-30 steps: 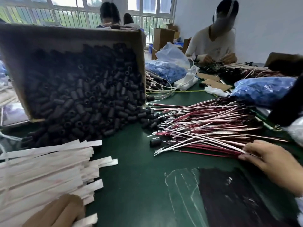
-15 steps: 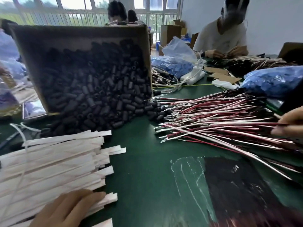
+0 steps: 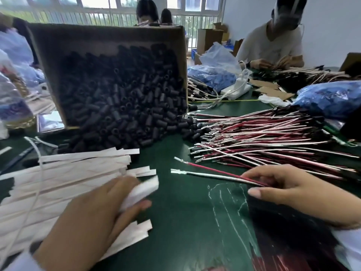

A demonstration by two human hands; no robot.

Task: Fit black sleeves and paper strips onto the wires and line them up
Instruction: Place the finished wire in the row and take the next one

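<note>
Pinching with right hand [image 3: 293, 194] a red-and-white wire pair [image 3: 213, 173] between thumb and fingertips, metal terminals pointing left. Gripping with left hand [image 3: 91, 218] a blurred strip bundle [image 3: 140, 190], fingers curled round it, just left of the wire tips and not touching them. Under the left hand, paper strips [image 3: 68, 173] fanned flat. Behind both hands, black sleeves [image 3: 125, 106] spilling from a tilted cardboard box [image 3: 105, 36] onto green table [image 3: 175, 231]. Wire pile [image 3: 263, 137] beyond right hand, meeting the spilled sleeves. Chalk scribbles [image 3: 228, 202] beside the right thumb. Farther back, blue plastic bags [image 3: 332, 98], a seated person [image 3: 273, 45], barred windows [image 3: 97, 8], white wall [image 3: 332, 26].
</note>
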